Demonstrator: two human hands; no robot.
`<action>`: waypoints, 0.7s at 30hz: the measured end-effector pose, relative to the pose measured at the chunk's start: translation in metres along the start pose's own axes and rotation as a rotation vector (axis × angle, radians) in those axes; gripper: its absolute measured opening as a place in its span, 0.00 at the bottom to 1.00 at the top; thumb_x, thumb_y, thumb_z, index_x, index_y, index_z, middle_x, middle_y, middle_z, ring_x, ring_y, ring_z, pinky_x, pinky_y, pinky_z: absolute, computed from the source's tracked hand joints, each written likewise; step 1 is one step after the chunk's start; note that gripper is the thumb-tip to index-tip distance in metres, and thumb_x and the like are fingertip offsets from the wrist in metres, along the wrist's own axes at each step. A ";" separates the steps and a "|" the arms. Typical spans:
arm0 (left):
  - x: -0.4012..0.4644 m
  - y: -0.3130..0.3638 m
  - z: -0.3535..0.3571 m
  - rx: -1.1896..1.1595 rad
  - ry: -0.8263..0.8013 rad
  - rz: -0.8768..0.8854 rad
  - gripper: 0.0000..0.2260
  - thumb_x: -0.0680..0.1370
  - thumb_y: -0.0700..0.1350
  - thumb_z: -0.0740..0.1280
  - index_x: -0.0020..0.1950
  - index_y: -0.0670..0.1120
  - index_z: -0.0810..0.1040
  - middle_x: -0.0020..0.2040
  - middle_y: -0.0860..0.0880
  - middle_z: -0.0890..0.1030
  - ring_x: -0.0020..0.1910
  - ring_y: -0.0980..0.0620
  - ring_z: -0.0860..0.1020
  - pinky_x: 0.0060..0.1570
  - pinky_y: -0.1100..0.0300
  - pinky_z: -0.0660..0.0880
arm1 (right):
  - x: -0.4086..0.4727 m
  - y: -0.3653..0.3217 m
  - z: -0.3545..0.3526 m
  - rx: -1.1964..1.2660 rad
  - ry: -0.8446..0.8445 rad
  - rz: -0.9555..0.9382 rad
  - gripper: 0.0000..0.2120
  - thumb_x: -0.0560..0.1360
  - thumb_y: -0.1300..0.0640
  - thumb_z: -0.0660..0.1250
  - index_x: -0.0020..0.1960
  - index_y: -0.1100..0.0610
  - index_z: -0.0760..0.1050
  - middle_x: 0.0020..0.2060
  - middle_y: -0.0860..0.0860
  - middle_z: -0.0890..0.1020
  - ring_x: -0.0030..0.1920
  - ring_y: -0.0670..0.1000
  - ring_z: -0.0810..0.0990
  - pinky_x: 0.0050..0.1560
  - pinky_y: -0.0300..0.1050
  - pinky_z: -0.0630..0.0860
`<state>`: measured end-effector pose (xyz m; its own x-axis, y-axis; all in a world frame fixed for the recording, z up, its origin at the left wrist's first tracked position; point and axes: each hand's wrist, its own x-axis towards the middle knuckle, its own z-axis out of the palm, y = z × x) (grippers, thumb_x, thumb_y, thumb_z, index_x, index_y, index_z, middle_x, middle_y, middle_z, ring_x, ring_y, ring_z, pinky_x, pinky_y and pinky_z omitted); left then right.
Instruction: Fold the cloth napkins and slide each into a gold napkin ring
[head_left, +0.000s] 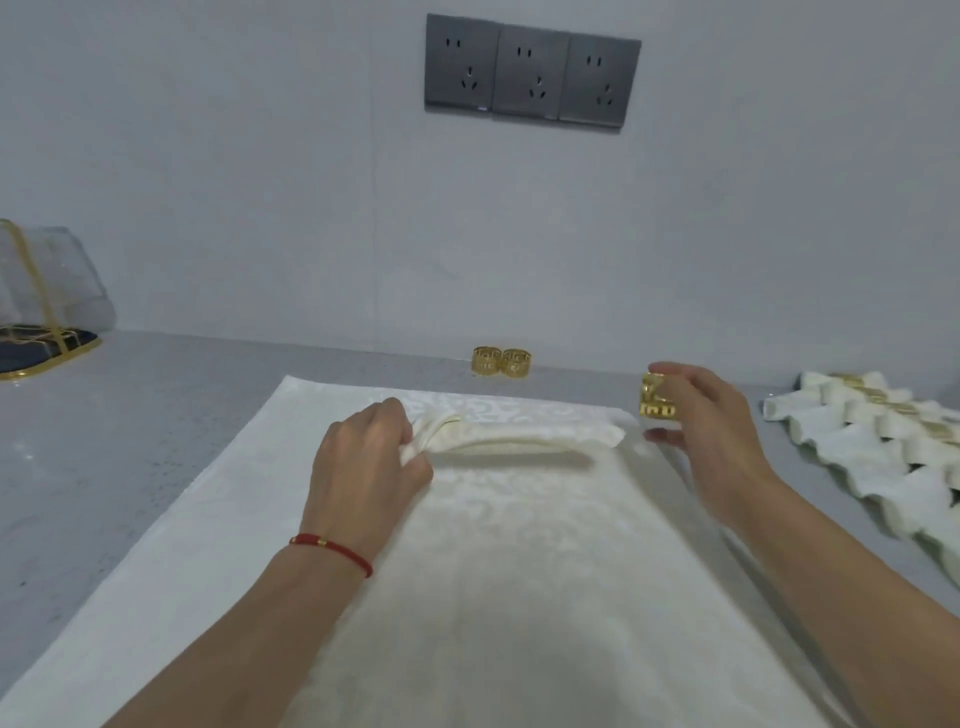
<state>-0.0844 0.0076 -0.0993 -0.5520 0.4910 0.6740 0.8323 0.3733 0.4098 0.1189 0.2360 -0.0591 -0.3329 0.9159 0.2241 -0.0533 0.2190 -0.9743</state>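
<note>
Gripping one end of a rolled napkin (511, 439), the left hand (366, 457) is curling its fingers round the cloth, so that end of the roll is hidden inside the grip. The roll is lying across a flat white cloth (467, 571) spread on the grey tabletop (130, 415), its free end pointing at the right hand (711, 415). That hand is pinching a gold ring (655, 400) between thumb and fingers just beside the roll's free end, apart from it; fingers are covering much of the ring, and its pattern is blurred. Two more rings (501, 362) are standing side by side, touching, near the wall behind the cloth. At the right edge, a pile of ringed napkins (878, 447) is being cut off by the frame. At the left edge, a dark tray with gold trim (47, 348) is showing only partly, with something clear and hard to make out on it. Three sockets (532, 73) are sitting on the wall.
</note>
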 end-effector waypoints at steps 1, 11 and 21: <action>-0.001 0.000 -0.002 -0.010 0.012 0.004 0.14 0.61 0.36 0.74 0.35 0.43 0.69 0.30 0.50 0.73 0.28 0.43 0.71 0.31 0.56 0.65 | -0.016 0.003 -0.010 0.057 0.010 0.039 0.09 0.79 0.60 0.66 0.55 0.54 0.83 0.51 0.55 0.83 0.48 0.52 0.81 0.40 0.47 0.79; -0.008 0.012 -0.007 -0.040 -0.019 0.020 0.14 0.62 0.37 0.76 0.35 0.44 0.70 0.31 0.50 0.74 0.30 0.45 0.72 0.31 0.55 0.67 | -0.071 0.017 -0.015 0.194 -0.097 0.122 0.09 0.78 0.59 0.71 0.57 0.54 0.84 0.53 0.55 0.86 0.52 0.53 0.84 0.47 0.50 0.79; -0.010 0.017 -0.004 -0.101 -0.069 0.116 0.12 0.63 0.35 0.74 0.36 0.44 0.71 0.31 0.51 0.73 0.30 0.48 0.71 0.31 0.53 0.70 | -0.077 0.013 -0.025 -0.009 -0.411 0.018 0.16 0.71 0.63 0.78 0.57 0.53 0.82 0.51 0.53 0.87 0.49 0.52 0.85 0.53 0.45 0.79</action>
<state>-0.0651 0.0062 -0.0969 -0.4513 0.5805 0.6777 0.8895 0.2317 0.3939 0.1678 0.1766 -0.0882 -0.6824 0.7094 0.1764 -0.0358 0.2086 -0.9773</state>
